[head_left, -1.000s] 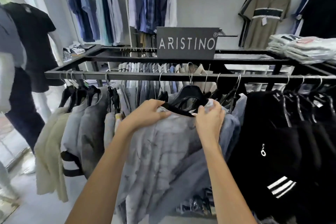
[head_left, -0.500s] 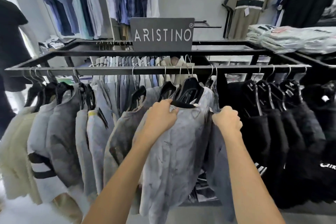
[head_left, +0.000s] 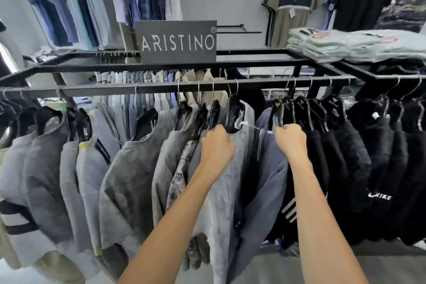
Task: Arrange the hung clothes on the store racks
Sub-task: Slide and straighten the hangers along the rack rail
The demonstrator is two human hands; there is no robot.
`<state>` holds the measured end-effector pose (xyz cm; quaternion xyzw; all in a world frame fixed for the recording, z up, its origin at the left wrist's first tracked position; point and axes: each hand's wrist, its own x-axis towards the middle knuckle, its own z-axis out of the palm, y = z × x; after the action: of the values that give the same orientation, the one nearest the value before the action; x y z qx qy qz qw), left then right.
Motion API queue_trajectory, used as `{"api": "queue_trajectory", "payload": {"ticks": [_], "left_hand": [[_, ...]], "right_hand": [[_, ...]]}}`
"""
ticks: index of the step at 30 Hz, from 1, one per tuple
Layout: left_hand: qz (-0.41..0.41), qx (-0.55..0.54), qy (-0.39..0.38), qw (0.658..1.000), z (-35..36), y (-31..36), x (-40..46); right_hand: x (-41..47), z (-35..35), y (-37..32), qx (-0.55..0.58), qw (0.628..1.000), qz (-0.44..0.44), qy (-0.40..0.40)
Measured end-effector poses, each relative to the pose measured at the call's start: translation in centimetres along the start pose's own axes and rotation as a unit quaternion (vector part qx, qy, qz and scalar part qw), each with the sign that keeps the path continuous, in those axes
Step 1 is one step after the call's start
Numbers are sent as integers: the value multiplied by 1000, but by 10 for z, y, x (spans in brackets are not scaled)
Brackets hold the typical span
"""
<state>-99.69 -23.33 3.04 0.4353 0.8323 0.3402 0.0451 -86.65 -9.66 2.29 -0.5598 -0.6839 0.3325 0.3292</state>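
Note:
A black metal rack rail (head_left: 161, 87) runs across the view with clothes on black hangers. Grey and pale shirts (head_left: 129, 175) hang on the left, black fleece tops (head_left: 359, 152) on the right. My left hand (head_left: 216, 145) is closed on the shoulder of a light grey patterned shirt (head_left: 244, 122) at the middle of the rail. My right hand (head_left: 291, 139) is closed on the shoulder of a blue-grey shirt (head_left: 269, 168) beside the black tops. A gap shows between the two shirts, with a white tag string stretched across it.
A dark ARISTINO sign (head_left: 176, 41) stands on the rack's top frame. Folded pale garments (head_left: 350, 44) lie stacked on the frame at the right. Blue shirts (head_left: 96, 0) and polo shirts (head_left: 292, 4) hang on the back wall. A second rail of shirts (head_left: 143, 76) runs behind.
The view has swung right and closer. The patterned shirt now hangs square on the rail, and my two hands have moved apart, opening a gap between the two shirts.

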Motion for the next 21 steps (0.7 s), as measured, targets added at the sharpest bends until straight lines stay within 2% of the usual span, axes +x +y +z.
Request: {"api": "queue_trajectory", "payload": {"ticks": [9,16,21], "left_hand": [[-18,-27,25,999,15,11,10],[-43,-22,19,999,42,6,14],[-26,-34,53,998,42,12,16]], "right_hand": [[8,-21,37,12,1000,-2,2],[15,-25,54,39,998,-17,-41],[16,-24,58,73,995,-49,-44]]}}
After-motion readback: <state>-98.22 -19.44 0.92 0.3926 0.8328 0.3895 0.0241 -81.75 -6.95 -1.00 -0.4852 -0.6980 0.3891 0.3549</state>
